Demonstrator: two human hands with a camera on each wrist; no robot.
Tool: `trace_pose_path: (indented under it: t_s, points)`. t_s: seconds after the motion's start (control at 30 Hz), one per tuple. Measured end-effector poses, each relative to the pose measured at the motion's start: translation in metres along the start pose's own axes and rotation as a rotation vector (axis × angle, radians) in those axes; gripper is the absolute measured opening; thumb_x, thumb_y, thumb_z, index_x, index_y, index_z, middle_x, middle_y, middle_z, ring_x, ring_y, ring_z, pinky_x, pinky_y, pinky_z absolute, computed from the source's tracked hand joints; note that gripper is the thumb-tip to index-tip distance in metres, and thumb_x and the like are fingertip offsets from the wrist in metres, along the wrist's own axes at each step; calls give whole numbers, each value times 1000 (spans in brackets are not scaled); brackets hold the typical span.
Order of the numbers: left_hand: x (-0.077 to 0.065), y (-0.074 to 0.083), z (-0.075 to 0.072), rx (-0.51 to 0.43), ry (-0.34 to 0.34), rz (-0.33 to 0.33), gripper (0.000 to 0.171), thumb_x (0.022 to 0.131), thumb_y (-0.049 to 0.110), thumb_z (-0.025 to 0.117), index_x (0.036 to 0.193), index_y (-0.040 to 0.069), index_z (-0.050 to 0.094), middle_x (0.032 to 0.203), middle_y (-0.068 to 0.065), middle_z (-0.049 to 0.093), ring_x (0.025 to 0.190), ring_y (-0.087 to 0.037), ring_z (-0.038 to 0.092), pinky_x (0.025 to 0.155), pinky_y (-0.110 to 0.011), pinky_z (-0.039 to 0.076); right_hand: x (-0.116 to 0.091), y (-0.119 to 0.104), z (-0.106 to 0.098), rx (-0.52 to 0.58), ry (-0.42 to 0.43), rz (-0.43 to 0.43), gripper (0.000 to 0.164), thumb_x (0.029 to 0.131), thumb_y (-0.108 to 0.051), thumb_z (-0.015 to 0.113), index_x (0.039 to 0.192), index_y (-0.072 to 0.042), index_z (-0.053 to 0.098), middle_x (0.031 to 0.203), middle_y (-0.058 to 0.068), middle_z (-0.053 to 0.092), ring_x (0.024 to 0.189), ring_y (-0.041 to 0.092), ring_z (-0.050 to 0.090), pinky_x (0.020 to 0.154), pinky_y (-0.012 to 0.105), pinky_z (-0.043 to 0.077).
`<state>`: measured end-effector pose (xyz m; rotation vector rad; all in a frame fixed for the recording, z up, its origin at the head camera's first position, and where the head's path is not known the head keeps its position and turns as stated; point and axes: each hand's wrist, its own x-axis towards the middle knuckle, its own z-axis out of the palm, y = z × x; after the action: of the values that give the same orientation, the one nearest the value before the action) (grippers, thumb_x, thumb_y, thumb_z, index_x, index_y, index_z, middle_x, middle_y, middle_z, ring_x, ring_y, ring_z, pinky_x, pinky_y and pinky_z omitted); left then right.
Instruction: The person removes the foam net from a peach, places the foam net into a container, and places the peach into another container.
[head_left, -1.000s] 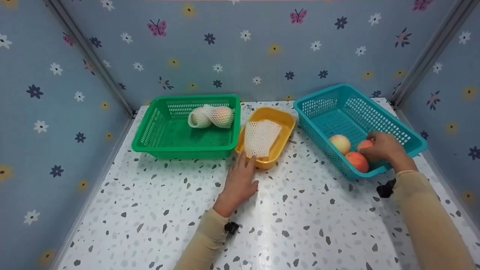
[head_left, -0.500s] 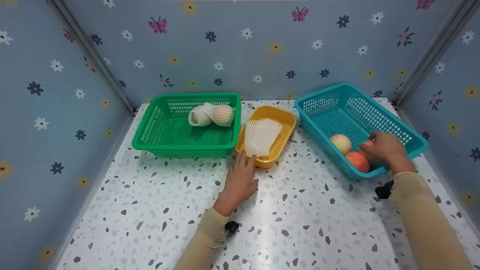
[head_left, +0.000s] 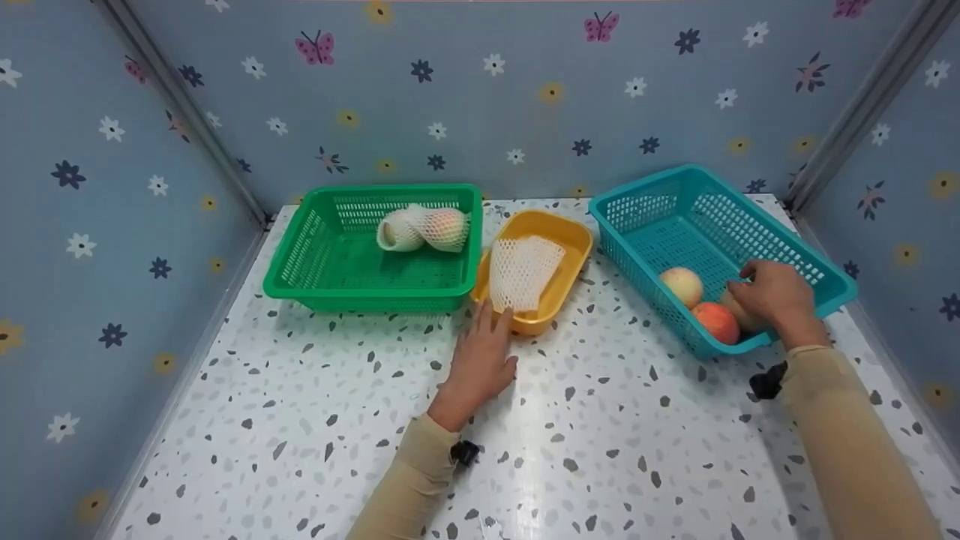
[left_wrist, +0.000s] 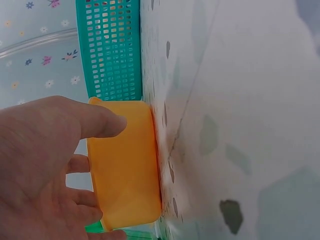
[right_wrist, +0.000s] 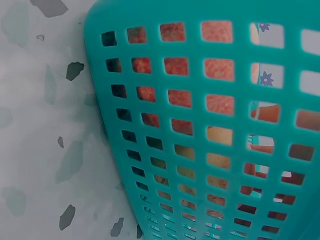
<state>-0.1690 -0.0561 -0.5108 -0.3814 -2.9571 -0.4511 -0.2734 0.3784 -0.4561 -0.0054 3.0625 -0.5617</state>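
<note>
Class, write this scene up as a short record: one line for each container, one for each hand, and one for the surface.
Green basket: two fruits in white nets, side by side
Yellow tray: loose white netting
Blue basket: three fruits seen: a pale fruit, a red fruit and a partly covered fruit
Left hand: at the yellow tray's near end
Right hand: over the partly covered fruit; grip unclear
Surface: white speckled table

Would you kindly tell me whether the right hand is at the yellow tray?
No, the right hand is in the teal basket, at a pale fruit.
</note>
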Motion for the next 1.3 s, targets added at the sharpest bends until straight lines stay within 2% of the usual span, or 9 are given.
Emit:
trace_pose_path:
  t_s: [0.1,0.33,0.47,0.67,0.8,0.9,1.0,1.13,1.3]
  points:
    - [1,0,0,0,-1,-1,72,78,28,66,137,12,27,142,-19,13,130,-32,11,92,-53,30,0,0,0,5,22,-3,56,85,-50,45,108,0,55,106,23,53,92,38,49,67,52,40]
    - [1,0,0,-2,-3,-4,71,79,28,65,136,12,27,142,-19,13,130,-31,10,92,-51,30,-2,-7,-2,25,154,-22,38,87,-34,48,100,-1,60,97,20,58,85,36,51,64,51,41]
    - [1,-1,1,-7,2,-4,71,78,27,65,136,12,27,142,-19,13,130,-31,9,92,-52,31,-6,-14,-5,41,215,-28,40,88,-39,46,94,-2,62,89,18,60,77,32,52,59,47,41]
    - [1,0,1,-9,2,-16,70,79,27,64,137,13,27,143,-18,13,130,-31,9,92,-52,30,-14,-37,-12,49,453,-78,44,86,-44,47,63,-8,57,54,9,50,49,24,44,38,37,30]
    - [1,1,1,6,4,-20,70,79,28,65,137,13,28,142,-18,14,130,-31,11,94,-51,29,-22,-59,-17,92,574,-161,38,86,-39,51,65,-8,58,51,7,48,45,22,41,37,36,28]
    - [0,1,1,15,11,-18,71,78,28,65,136,13,28,142,-18,15,130,-31,12,93,-51,30,-32,-77,-18,136,606,-240,28,84,-34,55,76,-8,62,63,7,58,51,18,45,42,35,32]
    - [0,1,2,9,11,-22,71,78,28,66,136,14,29,142,-17,15,130,-30,12,93,-51,30,-44,-94,-18,166,619,-334,17,81,-27,61,78,-10,64,73,3,63,47,7,40,42,32,31]
    - [1,0,1,-9,2,-29,70,79,28,65,136,14,28,143,-16,14,130,-30,11,93,-51,29,-60,-111,-14,204,612,-427,9,78,-23,66,75,-14,64,72,-2,63,38,3,28,36,29,26]
    - [1,-1,2,-8,17,-14,69,78,27,65,136,14,29,142,-17,15,130,-30,11,92,-51,30,-77,-126,-4,253,588,-503,9,76,-21,68,72,-15,63,67,-5,60,41,6,34,39,26,28]
